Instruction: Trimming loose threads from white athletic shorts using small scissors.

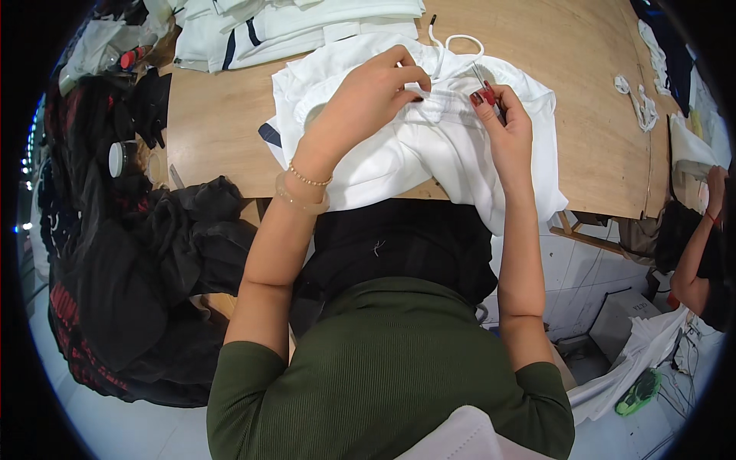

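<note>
A white garment with a gathered waistband and a drawstring, which looks like a pair of sweatpants [383,157], lies spread at the table's front edge. My left hand [376,92] is closed in a pinch at the waistband, its thumb and fingertips on the cloth. My right hand [506,126] holds small red-handled thread snips [486,92], the thin metal blades pointing up and away; its fingers partly cover the handle. Beyond the hands, the white drawstring [468,38] loops over the table, one dark tip showing.
Folded white garments with navy stripes [261,38] are stacked at the back of the wooden table [222,123]. A white cord bundle [640,103] lies far right. Dark garments [146,284] are heaped at left beside a white-lidded jar [119,159]. Another person's arm [701,238] shows at right.
</note>
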The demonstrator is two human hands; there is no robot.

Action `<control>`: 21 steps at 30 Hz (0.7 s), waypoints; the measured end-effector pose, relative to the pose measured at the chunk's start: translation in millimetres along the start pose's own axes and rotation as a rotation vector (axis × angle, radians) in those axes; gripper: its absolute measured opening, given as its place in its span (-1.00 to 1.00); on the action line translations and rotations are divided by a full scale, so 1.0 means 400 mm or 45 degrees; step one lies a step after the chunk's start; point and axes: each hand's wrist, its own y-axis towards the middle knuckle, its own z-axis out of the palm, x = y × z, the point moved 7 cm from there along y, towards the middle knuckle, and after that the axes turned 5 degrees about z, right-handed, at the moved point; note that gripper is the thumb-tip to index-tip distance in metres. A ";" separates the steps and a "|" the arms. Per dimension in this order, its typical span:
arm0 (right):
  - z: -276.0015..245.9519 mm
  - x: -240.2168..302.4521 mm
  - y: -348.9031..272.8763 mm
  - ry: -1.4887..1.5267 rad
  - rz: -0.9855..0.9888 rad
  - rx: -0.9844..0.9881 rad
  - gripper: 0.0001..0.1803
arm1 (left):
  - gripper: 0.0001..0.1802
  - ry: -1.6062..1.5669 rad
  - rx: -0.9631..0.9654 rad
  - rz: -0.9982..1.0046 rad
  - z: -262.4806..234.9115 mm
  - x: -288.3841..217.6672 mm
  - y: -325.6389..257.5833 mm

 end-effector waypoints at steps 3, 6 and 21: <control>-0.016 0.004 -0.005 -0.015 -0.018 -0.013 -0.78 | -0.90 0.069 0.077 0.056 0.034 0.011 0.010; -0.019 0.012 -0.008 -0.008 -0.048 0.008 -0.79 | -0.90 0.065 0.035 0.069 0.049 0.024 0.010; 0.044 0.114 -0.012 -0.930 -0.564 -0.050 -0.84 | -0.93 -0.379 -0.248 -0.327 0.060 0.088 -0.016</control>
